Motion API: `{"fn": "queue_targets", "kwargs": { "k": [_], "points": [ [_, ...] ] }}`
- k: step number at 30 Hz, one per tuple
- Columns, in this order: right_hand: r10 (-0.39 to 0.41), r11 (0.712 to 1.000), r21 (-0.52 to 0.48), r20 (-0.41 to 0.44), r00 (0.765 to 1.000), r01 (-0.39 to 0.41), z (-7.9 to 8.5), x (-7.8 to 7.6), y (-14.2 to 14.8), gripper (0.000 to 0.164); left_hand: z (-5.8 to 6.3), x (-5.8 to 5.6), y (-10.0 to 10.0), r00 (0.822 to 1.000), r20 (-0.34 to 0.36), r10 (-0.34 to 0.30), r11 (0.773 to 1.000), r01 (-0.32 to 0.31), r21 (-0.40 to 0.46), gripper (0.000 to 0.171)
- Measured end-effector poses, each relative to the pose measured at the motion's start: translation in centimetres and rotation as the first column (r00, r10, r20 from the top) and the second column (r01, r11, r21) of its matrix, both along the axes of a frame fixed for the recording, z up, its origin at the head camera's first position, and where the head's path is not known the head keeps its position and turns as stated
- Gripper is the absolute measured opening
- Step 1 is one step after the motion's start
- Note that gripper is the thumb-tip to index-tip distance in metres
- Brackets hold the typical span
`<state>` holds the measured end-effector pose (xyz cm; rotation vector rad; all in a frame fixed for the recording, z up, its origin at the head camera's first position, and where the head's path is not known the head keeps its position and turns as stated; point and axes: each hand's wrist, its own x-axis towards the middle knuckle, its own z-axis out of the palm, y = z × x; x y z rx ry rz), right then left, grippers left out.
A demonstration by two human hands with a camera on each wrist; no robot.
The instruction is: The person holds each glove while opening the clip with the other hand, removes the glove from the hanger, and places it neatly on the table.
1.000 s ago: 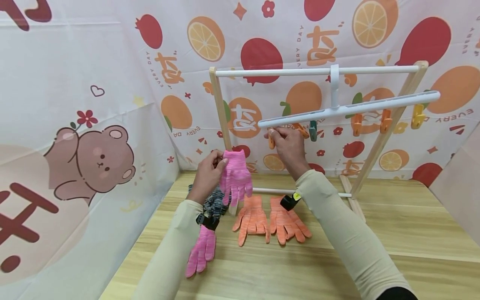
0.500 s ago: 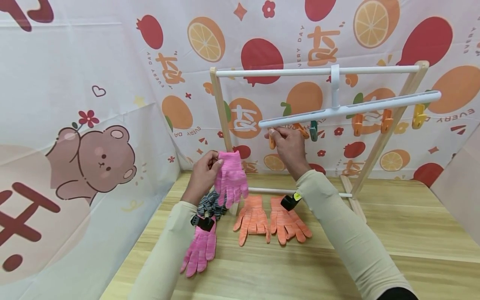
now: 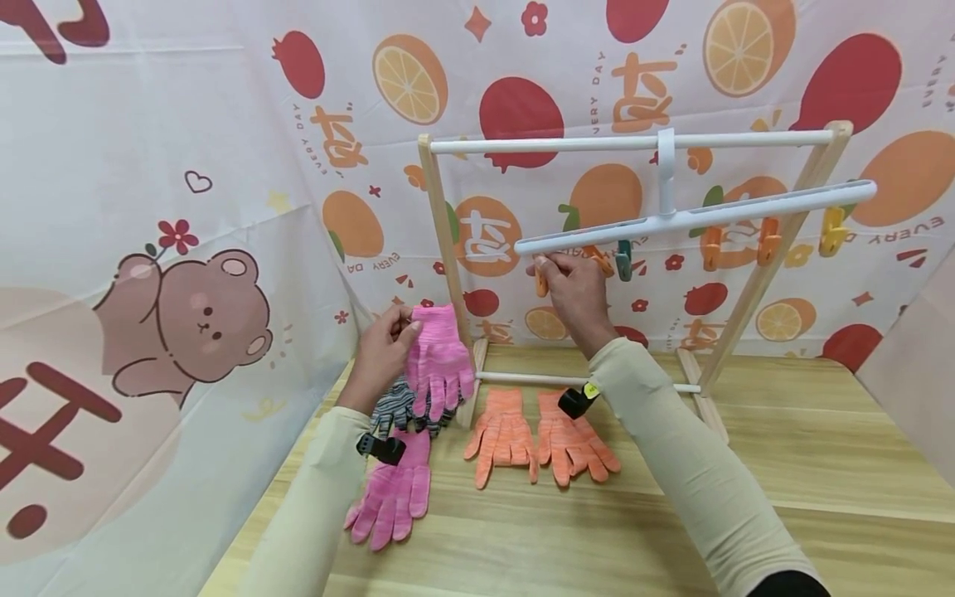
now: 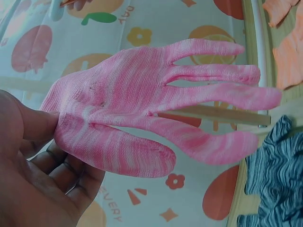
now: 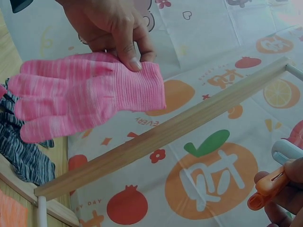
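My left hand point(image 3: 379, 355) pinches a pink knit glove point(image 3: 438, 356) at the side of its cuff; the glove hangs with its fingers down, left of the rack's wooden post. In the left wrist view the thumb point(image 4: 35, 123) presses on the glove's edge with the fingers behind. My right hand point(image 3: 573, 294) grips an orange clothespin point(image 5: 270, 189) under the left end of the white hanger point(image 3: 694, 220). Glove and clothespin are apart. A second pink glove point(image 3: 395, 497) lies on the table below my left hand, beside grey-black striped gloves point(image 3: 391, 406), which are partly covered.
The hanger hooks over the top bar point(image 3: 552, 144) of a wooden drying rack point(image 3: 776, 257). Further clothespins hang from it, including a green one point(image 3: 623, 260) and a yellow one point(image 3: 831, 232). Two orange gloves point(image 3: 507, 431) lie flat at the rack's foot. A printed cloth backs the table point(image 3: 597, 539).
My left hand has drawn the pink glove leftward and slightly down, away from the hanger, uncovering the rack's left foot. The right hand stays at the clothespin.
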<state>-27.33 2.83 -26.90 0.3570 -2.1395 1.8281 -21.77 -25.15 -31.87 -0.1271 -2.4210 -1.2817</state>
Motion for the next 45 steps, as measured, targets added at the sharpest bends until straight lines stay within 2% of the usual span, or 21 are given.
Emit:
{"fn": "queue_targets", "kwargs": {
  "k": [5,16,29,33,45],
  "points": [
    [0.003,1.0,0.001,-0.021,1.0,-0.003,0.1,0.0,0.1,0.026,0.0,0.1,-0.9,0.999,-0.033,0.007,1.0,-0.008,-0.015,0.014],
    [0.008,1.0,0.002,-0.022,1.0,-0.008,0.1,0.0,0.2,0.026,-0.4,1.3,-3.4,0.994,0.075,0.084,0.995,-0.079,-0.061,0.018],
    [0.008,1.0,-0.009,-0.006,1.0,-0.008,0.1,-0.1,0.1,0.024,-1.8,3.4,-7.6,0.983,0.109,0.145,0.981,-0.129,-0.141,0.023],
    [0.0,1.0,-0.005,0.003,1.0,0.0,0.1,0.0,0.0,0.025,-2.2,3.8,-8.7,0.984,0.087,0.156,0.977,-0.14,-0.163,0.021],
    [-0.005,1.0,0.001,0.012,1.0,0.005,0.1,0.2,0.0,0.025,-3.1,4.7,-10.5,0.982,0.114,0.15,0.975,-0.128,-0.183,0.021]
  ]
}}
